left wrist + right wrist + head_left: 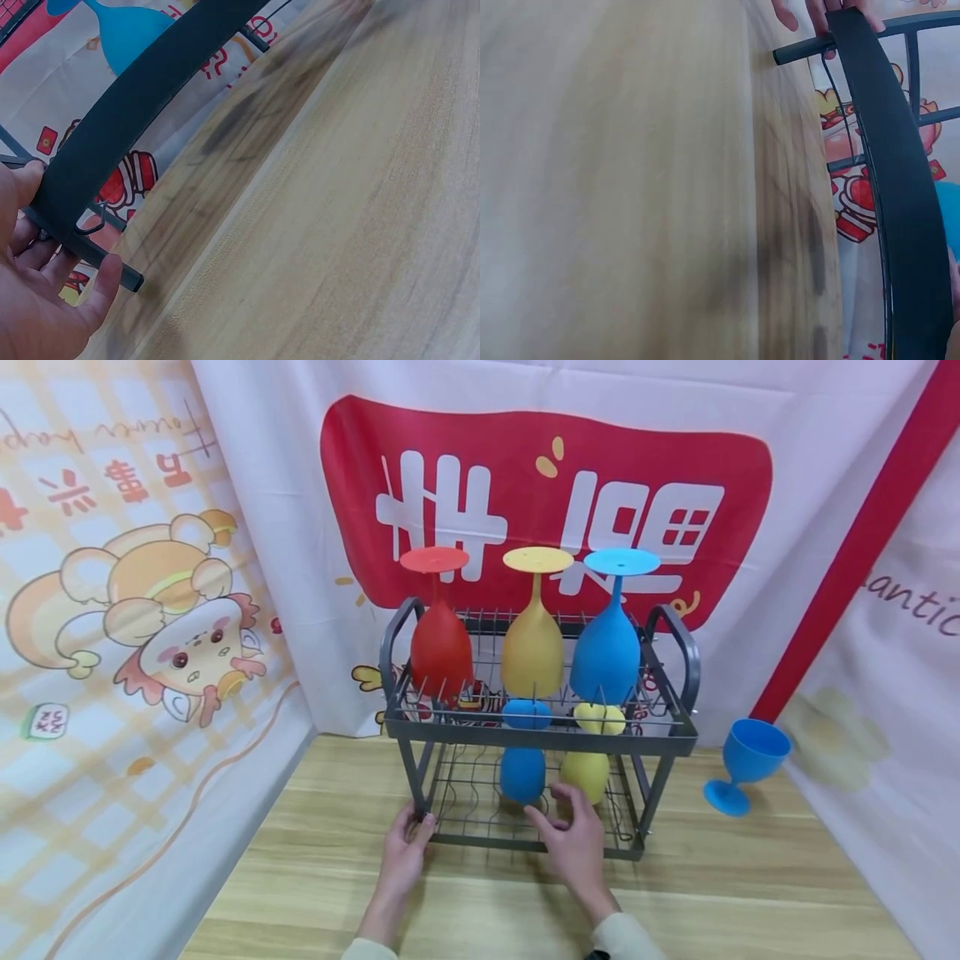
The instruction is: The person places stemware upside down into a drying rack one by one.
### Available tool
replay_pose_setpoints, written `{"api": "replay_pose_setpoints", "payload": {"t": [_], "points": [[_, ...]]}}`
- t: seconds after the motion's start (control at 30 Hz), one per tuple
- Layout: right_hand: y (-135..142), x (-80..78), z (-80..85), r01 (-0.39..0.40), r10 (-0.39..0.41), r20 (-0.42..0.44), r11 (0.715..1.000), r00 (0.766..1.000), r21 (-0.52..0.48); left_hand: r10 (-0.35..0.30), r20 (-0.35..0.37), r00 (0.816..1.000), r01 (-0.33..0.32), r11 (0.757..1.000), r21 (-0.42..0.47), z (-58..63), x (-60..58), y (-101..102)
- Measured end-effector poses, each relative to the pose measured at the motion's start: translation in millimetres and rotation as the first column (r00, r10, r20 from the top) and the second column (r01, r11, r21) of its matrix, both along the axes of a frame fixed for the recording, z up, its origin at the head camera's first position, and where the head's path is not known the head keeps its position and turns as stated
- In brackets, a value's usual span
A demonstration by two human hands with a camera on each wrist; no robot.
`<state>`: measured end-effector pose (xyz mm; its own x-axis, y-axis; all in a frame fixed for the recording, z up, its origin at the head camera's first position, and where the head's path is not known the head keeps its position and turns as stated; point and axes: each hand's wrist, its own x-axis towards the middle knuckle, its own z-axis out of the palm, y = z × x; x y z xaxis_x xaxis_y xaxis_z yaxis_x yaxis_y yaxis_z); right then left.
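A dark two-tier metal rack (540,742) stands on the wooden table. On its upper tier, a red goblet (441,647), a yellow goblet (532,652) and a blue goblet (606,652) stand upside down. The lower tier holds another inverted blue goblet (522,775) and a second yellow goblet (588,777), partly hidden by the upper front bar. My left hand (405,852) grips the rack's lower front left corner, thumb and fingers on either side of it. At the lower front bar, my right hand (577,847) has its fingers spread just before the lower goblets, apparently holding nothing.
To the right of the rack, an upright blue goblet (756,752) stands on the table (315,860). A white cloth with a red printed panel (525,485) hangs close behind the rack. Printed cloths (127,777) border the table on both sides.
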<state>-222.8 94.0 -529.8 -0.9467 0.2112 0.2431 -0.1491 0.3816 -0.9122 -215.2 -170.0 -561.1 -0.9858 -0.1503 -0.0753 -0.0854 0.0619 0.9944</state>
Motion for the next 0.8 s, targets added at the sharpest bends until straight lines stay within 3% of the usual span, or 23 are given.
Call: {"api": "replay_pose_setpoints", "payload": {"t": [0.17,0.3,0.43,0.6,0.8], "points": [[19.6,21.0,0.8,-0.010,0.005,-0.030,0.986,1.000,-0.169,0.001,0.008,1.000,-0.001,1.000,-0.001,2.3,1.2,-1.5],[36.9,33.7,2.6,-0.016,0.008,-0.038,0.975,0.999,-0.220,0.003,0.012,1.000,-0.003,1.000,0.005,3.5,2.4,-3.0],[58.1,46.0,1.8,0.004,-0.007,-0.014,0.982,1.000,-0.191,0.001,0.012,1.000,-0.001,1.000,0.005,3.3,2.9,-3.8],[96.4,57.5,-4.4,0.091,-0.089,0.017,0.983,0.996,-0.161,0.004,0.009,1.000,-0.004,1.000,0.003,1.8,1.9,-1.9],[151.4,49.7,-10.0,0.230,-0.214,0.140,0.968,0.967,-0.105,0.006,0.013,1.000,-0.006,1.000,0.012,2.1,1.1,0.4]]}}
